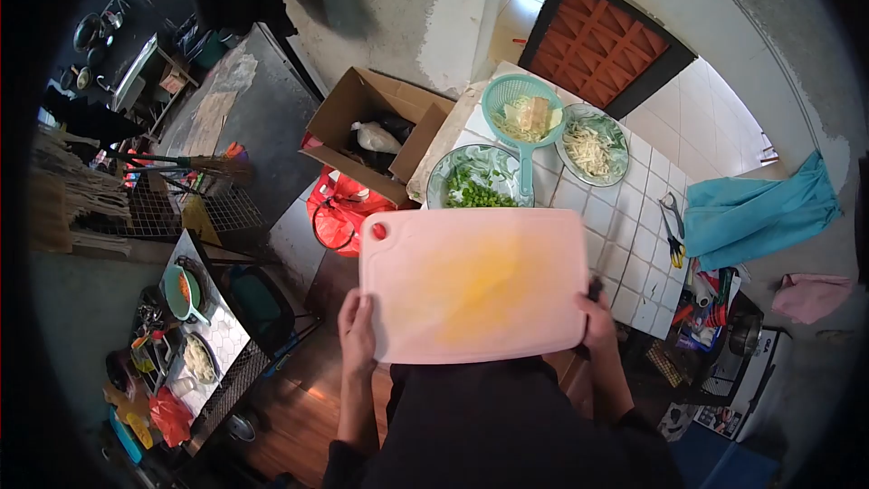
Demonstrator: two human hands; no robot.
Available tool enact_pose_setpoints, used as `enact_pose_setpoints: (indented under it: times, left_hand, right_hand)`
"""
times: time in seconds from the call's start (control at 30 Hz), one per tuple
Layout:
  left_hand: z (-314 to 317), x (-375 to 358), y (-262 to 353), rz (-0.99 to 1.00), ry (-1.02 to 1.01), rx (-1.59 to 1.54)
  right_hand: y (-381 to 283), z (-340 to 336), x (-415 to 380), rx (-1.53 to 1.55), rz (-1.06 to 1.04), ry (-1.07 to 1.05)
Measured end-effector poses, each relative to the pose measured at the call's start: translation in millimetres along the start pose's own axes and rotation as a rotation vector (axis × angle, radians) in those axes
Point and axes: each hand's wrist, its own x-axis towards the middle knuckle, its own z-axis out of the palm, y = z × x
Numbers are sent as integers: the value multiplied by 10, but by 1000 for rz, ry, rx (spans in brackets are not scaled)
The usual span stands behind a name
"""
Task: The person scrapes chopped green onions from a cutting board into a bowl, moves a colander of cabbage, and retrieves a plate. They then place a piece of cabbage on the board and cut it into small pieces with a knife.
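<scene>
A pink cutting board (425, 308) with a yellow stain across its middle is held up flat in front of the body. My left hand (357, 328) grips its left edge. At the right edge my right hand (597, 321) is closed on the board, and a dark handle (595, 289) shows beside its fingers. Just past the board's far edge, a bowl (437, 183) of chopped greens (477, 192) is partly covered by it. Behind that bowl lies a green strainer (490, 109) with pale shreds and a block. A plate (623, 147) of pale strips is to its right.
The tiled counter (625, 235) carries scissors (675, 240) at its right side. An open cardboard box (335, 118) and a red bag (339, 217) stand left of it. A side table (233, 340) at lower left holds a green strainer (177, 301). A stove (760, 380) is at right.
</scene>
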Motion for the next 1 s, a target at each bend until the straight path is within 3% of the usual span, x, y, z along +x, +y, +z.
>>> enact_pose_setpoints:
  times: [0.1, 0.23, 0.37, 0.43, 0.5, 0.9, 1.0]
  left_hand:
    - [264, 309, -30, -91, -133, -53]
    - [421, 1220, -400, 14, 180, 85]
    - [528, 1875, -715, -126, 191, 157]
    - [560, 2073, -817, -169, 160, 75]
    - [597, 2152, -868, -198, 163, 52]
    - [686, 2272, -1026, -82, 255, 103]
    - [735, 2166, -999, -49, 297, 110]
  right_hand:
    - [-104, -462, -190, 63, -205, 136]
    - [-153, -1324, -522, 120, -308, 92]
    - [-213, -1342, -858, 351, -377, 207]
    - [-156, -1444, -944, 349, -375, 167]
    - [-76, -1471, -1015, 396, -374, 275]
    - [7, -1887, -939, 387, -355, 441]
    - [-165, -1933, -876, 402, -338, 354]
